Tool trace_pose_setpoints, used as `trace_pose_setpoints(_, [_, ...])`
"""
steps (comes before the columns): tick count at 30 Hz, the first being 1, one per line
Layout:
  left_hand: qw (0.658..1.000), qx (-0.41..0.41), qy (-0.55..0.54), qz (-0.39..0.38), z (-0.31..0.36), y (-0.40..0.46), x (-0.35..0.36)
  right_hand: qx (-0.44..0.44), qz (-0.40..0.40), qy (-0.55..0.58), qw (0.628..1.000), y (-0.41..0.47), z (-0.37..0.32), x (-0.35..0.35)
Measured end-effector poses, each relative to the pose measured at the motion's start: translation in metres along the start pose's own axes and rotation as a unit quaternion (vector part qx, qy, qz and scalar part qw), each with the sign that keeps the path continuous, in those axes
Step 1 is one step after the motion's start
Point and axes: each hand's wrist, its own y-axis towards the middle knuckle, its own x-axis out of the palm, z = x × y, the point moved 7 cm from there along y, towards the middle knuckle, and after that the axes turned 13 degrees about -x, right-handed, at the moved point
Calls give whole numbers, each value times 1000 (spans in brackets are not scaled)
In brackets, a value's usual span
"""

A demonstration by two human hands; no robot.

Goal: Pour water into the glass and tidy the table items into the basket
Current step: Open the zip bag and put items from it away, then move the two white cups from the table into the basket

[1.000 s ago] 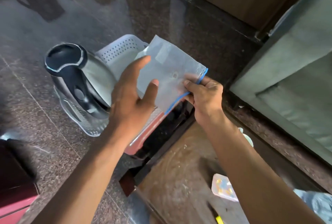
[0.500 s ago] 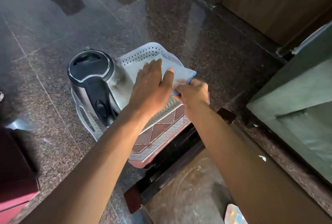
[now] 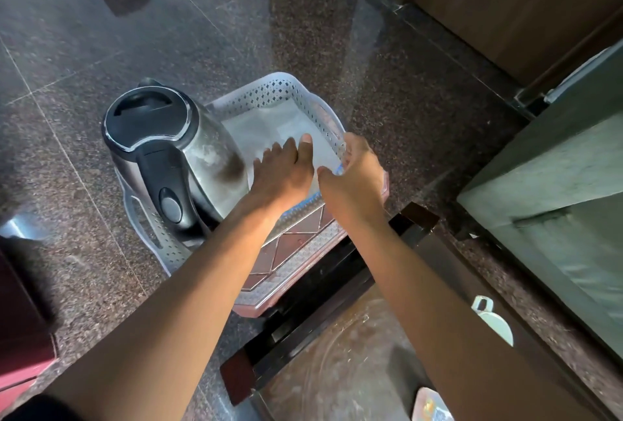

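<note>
Bare forearms, no sleeves; hands (image 3: 281,174) without rings or watch.

The kettle (image 3: 175,157) has a brushed, smudged metal body with a glossy black plastic lid and handle. The basket (image 3: 279,86) is pale perforated plastic. The pouch (image 3: 269,130) looks like frosted, matt plastic film. At 12 o'clock, the floor (image 3: 303,16) is polished speckled stone, mirror-glossy.

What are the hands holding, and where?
The plastic bag: left hand presses flat on it, right hand pinches its blue-zip edge, inside the basket.

no readable text, labels or brands (kettle (image 3: 168,157) unmarked)
</note>
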Motion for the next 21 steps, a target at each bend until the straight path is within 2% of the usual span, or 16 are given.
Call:
trace_pose_setpoints(3, [999, -17, -38, -20, -5, 4, 9, -142, -9, -113, 983, -10, -18, -1])
trace_pose_setpoints(5, [996, -7, -81, -34, -5, 3, 12, -187, -63, -137, 971, -9, -24, 8])
trace_pose_setpoints(9, [988, 7, -151, -24, -8, -4, 10, -181, -207, -227, 934, -5, -19, 35])
trace_pose_setpoints(13, [987, 15, -162, -14, -13, -4, 6, -229, -224, -316, 893, -7, -23, 43])
trace_pose_setpoints(17, [993, 5, -118, -32, -17, -6, 7, -190, -297, -395, 848, -1, -12, 53])
trace_pose_setpoints(21, [993, 2, -105, -55, -14, -7, 13, -190, -317, -440, 818, 2, -11, 55])
